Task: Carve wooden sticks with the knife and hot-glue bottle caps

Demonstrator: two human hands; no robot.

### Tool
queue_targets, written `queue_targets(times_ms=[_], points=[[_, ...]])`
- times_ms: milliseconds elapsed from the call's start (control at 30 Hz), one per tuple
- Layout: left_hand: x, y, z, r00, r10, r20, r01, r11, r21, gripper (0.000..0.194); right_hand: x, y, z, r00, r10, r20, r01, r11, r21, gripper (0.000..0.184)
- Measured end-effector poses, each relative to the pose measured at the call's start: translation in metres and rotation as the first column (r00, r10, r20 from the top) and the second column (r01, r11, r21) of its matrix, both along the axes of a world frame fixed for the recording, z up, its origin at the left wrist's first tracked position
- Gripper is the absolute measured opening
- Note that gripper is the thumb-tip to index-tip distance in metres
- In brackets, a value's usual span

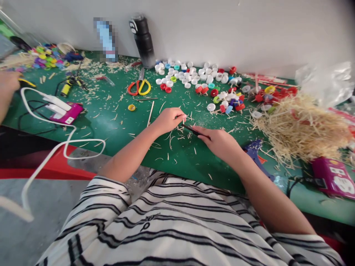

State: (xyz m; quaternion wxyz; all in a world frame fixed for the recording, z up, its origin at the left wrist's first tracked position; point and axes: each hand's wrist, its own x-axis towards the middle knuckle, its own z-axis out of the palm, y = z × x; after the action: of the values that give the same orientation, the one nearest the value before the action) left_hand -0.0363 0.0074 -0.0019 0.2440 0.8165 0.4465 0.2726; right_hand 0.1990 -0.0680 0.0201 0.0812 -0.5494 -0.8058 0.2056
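My left hand (171, 120) is closed in a pinch on a short, thin wooden stick (183, 121) that points down at the green tabletop. In my right hand (215, 139) is a dark, slim knife (191, 130), its tip touching or very near the stick's lower end; I cannot tell which. Pale curled wood shavings (170, 140) lie under and around both hands. A longer wooden stick (151, 112) rests left of my left hand. Beyond it are scissors (139, 87) with red and yellow handles and a single yellow bottle cap (131, 107).
Many bottle caps (191, 75) spread along the back, near a black bottle (144, 44). A heap of wooden sticks (305, 127), a blue glue gun (256, 157) and a purple power strip (332, 175) occupy the right. A white cable (69, 142) and another person's hand (9, 87) are left.
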Motion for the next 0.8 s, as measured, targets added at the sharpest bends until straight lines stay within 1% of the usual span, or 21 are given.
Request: queue_targets(times_ms=[233,500,633,800], points=[[-0.0011,0.0013,-0.0036,1.0,0.012,0.001,-0.012,0.999,0.037,0.026,0.0049,0.0017,-0.0028,0.999,0.021,-0.028,-0.021,1.0,-0.02,0.043],[-0.0026,0.0024,-0.0049,1.0,0.019,-0.023,-0.018,0.998,0.053,0.029,0.0049,0.0033,-0.0018,0.993,0.022,0.112,-0.033,0.995,0.095,0.044],[-0.0014,0.0024,-0.0051,0.999,0.028,-0.023,-0.027,0.997,0.066,0.029,0.0026,0.0025,-0.0018,0.996,-0.001,0.085,-0.002,0.999,0.034,0.045],[-0.0009,0.0005,-0.0019,0.999,0.038,-0.034,-0.036,0.998,0.053,0.029,0.0029,0.0017,0.0005,0.999,0.024,0.03,-0.024,1.0,0.001,0.045]])
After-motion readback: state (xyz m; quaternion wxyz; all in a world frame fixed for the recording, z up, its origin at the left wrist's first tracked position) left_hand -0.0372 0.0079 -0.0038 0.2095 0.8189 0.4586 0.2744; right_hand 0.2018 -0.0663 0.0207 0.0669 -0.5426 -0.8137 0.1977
